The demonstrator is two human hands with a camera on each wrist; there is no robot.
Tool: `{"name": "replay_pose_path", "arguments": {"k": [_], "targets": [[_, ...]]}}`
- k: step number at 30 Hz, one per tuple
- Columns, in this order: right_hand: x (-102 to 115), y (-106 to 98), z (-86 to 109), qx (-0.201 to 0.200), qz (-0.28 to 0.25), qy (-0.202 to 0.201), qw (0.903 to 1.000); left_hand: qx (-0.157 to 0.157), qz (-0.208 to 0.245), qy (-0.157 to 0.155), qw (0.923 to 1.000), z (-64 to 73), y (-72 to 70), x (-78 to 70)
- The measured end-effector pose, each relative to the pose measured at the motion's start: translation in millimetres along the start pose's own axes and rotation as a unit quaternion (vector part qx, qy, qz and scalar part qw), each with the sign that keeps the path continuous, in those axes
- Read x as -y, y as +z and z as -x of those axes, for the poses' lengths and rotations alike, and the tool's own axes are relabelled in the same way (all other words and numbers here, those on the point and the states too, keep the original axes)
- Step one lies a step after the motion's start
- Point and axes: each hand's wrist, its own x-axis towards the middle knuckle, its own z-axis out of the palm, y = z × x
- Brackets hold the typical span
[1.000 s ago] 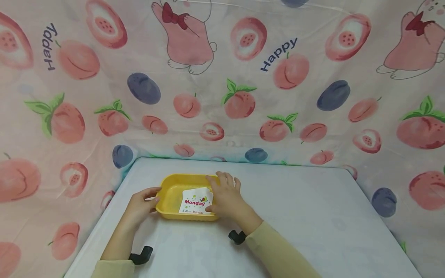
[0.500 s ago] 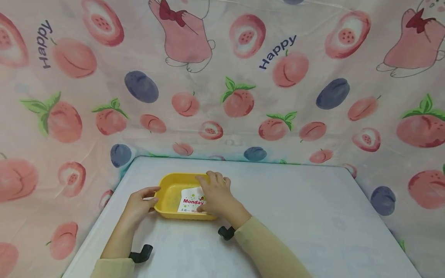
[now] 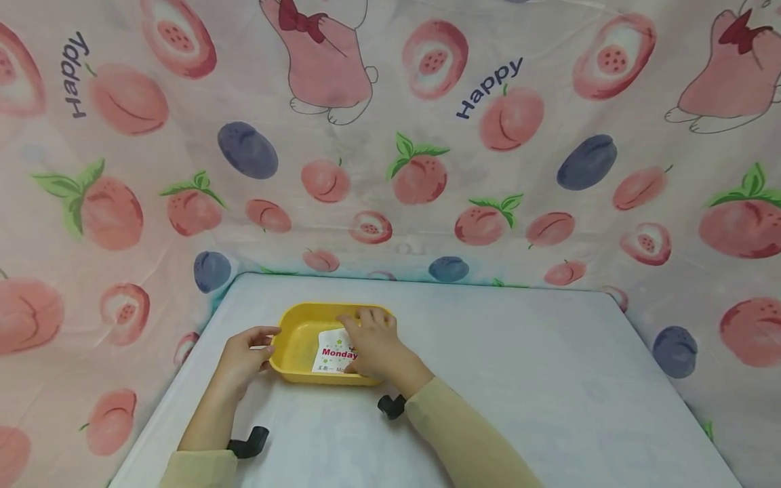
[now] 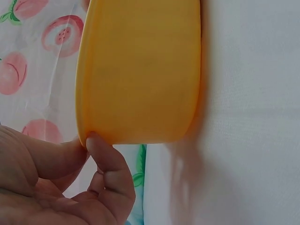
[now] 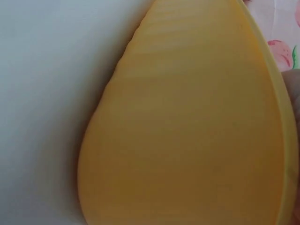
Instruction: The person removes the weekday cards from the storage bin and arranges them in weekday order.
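A yellow plastic tray [image 3: 299, 339] with rounded corners sits on the white table. My left hand [image 3: 239, 359] pinches its left end; in the left wrist view, thumb and fingers [image 4: 108, 159] meet at the rim of the tray [image 4: 140, 79]. Inside lies a white card [image 3: 332, 352] printed "Monday", its right part hidden beneath my right hand [image 3: 381, 346]. That hand reaches over the tray's right end with fingers spread toward the far wall and thumb near the card's lower edge. The tray's outer wall [image 5: 187, 131] fills much of the right wrist view, concealing most of the hand.
White cloth covers the table [image 3: 518, 373]. Behind and to the sides hangs a peach-patterned curtain [image 3: 366, 156]. A black wrist-worn piece shows at the left wrist [image 3: 249, 444] and another at the right wrist [image 3: 390, 407].
My right hand has moved left, farther over the card and into the tray. My left hand keeps its hold on the rim. The tray stays nearly in place.
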Motion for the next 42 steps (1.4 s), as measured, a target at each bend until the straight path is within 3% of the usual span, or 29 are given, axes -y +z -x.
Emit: {"name": "replay_pose_path", "arguments": {"k": [16,42], "targets": [[3,5,-10.1,0.050,0.037,0.002,0.9980,0.020,0.023,0.012,0.9995,-5.4,-1.1,4.4],[7,6,-13.6,0.048,0.019,0.019,0.9985,0.037,0.023,0.011,0.9990,-7.3,-3.4,5.5]]}}
